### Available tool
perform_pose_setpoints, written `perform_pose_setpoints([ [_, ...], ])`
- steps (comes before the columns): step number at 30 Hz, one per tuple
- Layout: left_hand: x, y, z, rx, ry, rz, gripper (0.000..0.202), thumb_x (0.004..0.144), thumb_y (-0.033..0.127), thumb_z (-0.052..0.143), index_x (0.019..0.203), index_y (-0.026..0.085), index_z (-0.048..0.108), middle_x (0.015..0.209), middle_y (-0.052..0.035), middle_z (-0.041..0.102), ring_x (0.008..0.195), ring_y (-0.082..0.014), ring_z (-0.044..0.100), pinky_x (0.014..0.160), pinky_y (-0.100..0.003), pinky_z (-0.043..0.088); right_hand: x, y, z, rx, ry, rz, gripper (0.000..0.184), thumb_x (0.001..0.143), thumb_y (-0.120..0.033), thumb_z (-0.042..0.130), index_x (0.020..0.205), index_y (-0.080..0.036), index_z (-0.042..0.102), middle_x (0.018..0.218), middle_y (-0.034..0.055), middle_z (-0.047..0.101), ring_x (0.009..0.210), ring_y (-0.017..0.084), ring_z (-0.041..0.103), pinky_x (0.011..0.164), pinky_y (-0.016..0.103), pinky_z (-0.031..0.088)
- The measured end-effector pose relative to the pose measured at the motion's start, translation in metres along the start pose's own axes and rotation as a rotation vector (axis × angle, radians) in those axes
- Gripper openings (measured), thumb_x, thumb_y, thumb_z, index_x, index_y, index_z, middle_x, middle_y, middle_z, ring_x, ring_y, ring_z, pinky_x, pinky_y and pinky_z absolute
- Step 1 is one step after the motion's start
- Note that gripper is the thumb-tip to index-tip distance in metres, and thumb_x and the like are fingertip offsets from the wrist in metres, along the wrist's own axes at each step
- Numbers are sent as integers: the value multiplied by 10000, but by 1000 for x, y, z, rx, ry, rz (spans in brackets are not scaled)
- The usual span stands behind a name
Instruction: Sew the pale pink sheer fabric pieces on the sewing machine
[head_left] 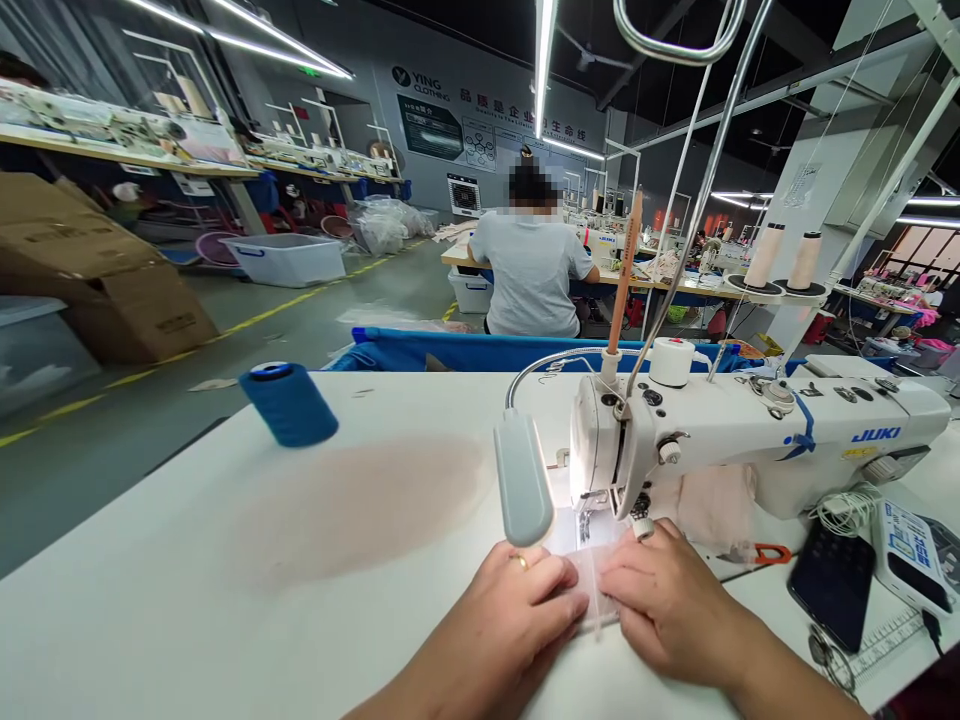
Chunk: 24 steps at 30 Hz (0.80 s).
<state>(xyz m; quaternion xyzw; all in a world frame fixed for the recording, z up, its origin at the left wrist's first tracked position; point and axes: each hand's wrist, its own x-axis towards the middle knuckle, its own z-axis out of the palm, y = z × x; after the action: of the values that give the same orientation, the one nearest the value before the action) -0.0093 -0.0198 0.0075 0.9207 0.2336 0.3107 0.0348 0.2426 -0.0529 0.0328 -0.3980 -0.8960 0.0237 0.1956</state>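
My left hand (514, 610) and my right hand (667, 600) meet at the front of a white sewing machine (757, 420), just below its needle area. Between them lies a small piece of sheer pale pink fabric (595, 585), with a narrow strip running down its middle. The fingers of my left hand are curled and closed on its left side. On its right side, my right fingers press together on the fabric. A grey lamp head (523, 480) hangs above my left hand. The fabric's far end goes under the machine head, where detail is hard to make out.
A blue thread cone (289, 403) leans on the white table (187, 560). Right of my right hand lie more sheer fabric (716, 505), orange-handled scissors (771, 554), a phone (832, 580), a white boxy device (911, 555) and a clear ruler (885, 645). A person (531, 270) sits ahead.
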Motion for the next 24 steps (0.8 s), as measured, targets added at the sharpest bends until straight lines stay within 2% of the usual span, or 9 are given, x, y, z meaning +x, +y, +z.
perform_pose_setpoints([
  [6, 5, -9, -3, 48, -8, -39, 328, 1046, 94, 471, 981, 264, 744, 986, -47, 736, 762, -229, 614, 758, -389, 430, 3, 3, 6, -11, 23, 47, 266, 951, -85, 641, 1128, -262, 731, 1046, 48, 785, 976, 277, 615, 865, 399, 462],
  [10, 8, -11, -6, 37, 5, -60, 333, 1042, 89, 476, 944, 254, 748, 1015, -65, 745, 804, -239, 635, 741, -373, 442, 3, 4, 8, -15, 60, 41, 312, 912, -51, 641, 1141, -247, 724, 1117, 59, 803, 1000, 288, 622, 855, 405, 472],
  [16, 4, -5, -2, -29, 27, 38, 370, 1002, 45, 462, 971, 265, 757, 923, -47, 741, 801, -234, 631, 777, -396, 453, -1, 2, 5, 17, 16, -30, 309, 945, -74, 652, 1160, -280, 735, 1106, 38, 789, 1014, 267, 636, 902, 398, 479],
  [24, 5, -14, 1, 19, 49, 15, 389, 1019, 38, 439, 1002, 250, 765, 966, -49, 790, 783, -235, 673, 758, -414, 464, 3, 4, 12, 10, 14, 34, 331, 944, -61, 616, 1172, -263, 747, 1126, 58, 785, 1014, 277, 626, 876, 409, 472],
])
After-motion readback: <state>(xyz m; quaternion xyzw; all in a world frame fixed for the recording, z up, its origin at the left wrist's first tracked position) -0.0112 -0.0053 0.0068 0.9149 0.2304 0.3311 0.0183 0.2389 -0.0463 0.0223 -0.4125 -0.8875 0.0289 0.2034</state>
